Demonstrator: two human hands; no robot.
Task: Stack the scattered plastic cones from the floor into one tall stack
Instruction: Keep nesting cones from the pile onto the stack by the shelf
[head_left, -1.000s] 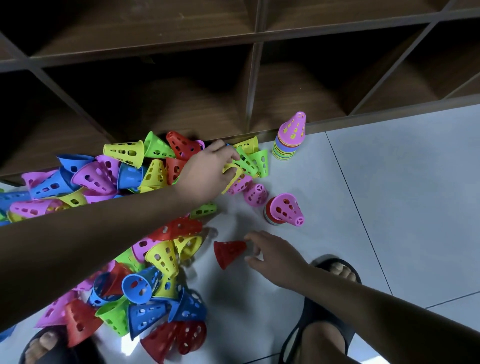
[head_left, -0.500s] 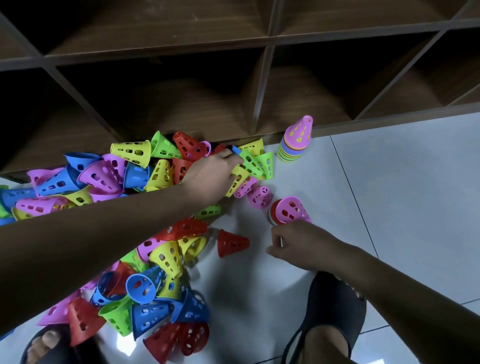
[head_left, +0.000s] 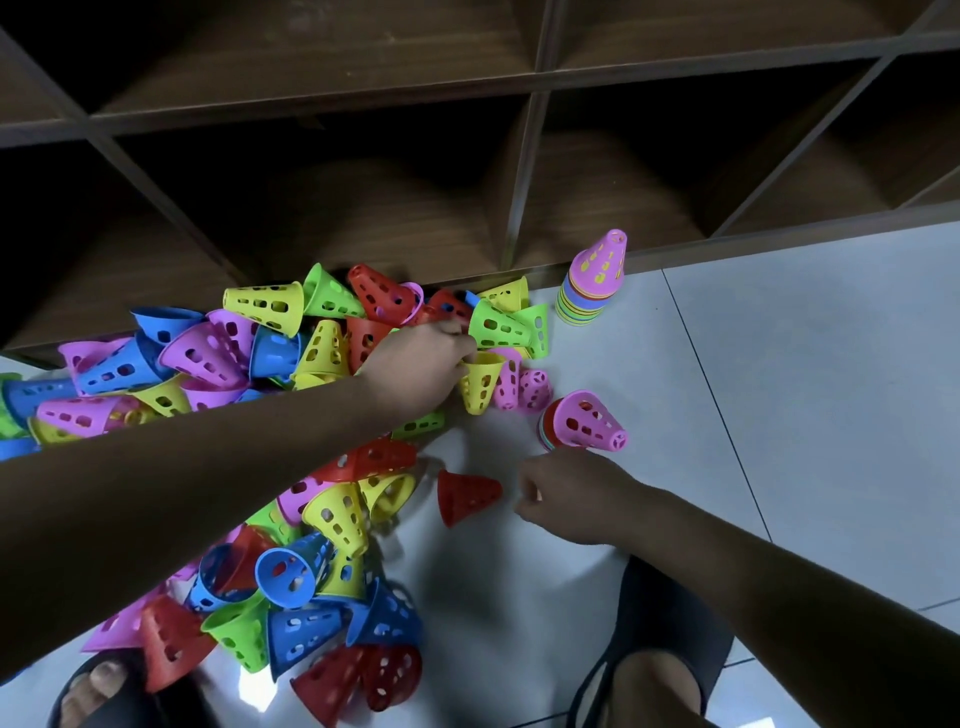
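A heap of perforated plastic cones (head_left: 291, 374) in pink, blue, yellow, green and red lies on the floor along the shelf. My left hand (head_left: 421, 366) reaches over the heap and pinches the rim of a yellow cone (head_left: 480, 387) at its right edge. My right hand (head_left: 569, 499) hovers low over the floor with curled fingers, holding nothing, just right of a lone red cone (head_left: 465, 493) lying on its side. An upright stack topped by a pink cone (head_left: 595, 283) stands by the shelf. A short stack with a pink top (head_left: 587, 423) lies on its side.
A dark wooden shelf unit (head_left: 519, 171) with open compartments borders the far side. Pale floor tiles (head_left: 805, 389) spread to the right. My feet in black sandals are at the bottom left (head_left: 98, 691) and bottom right (head_left: 660, 654).
My right hand drew back from the red cone and curled its fingers. My left hand has pulled the yellow cone a little out of the heap, tip pointing down.
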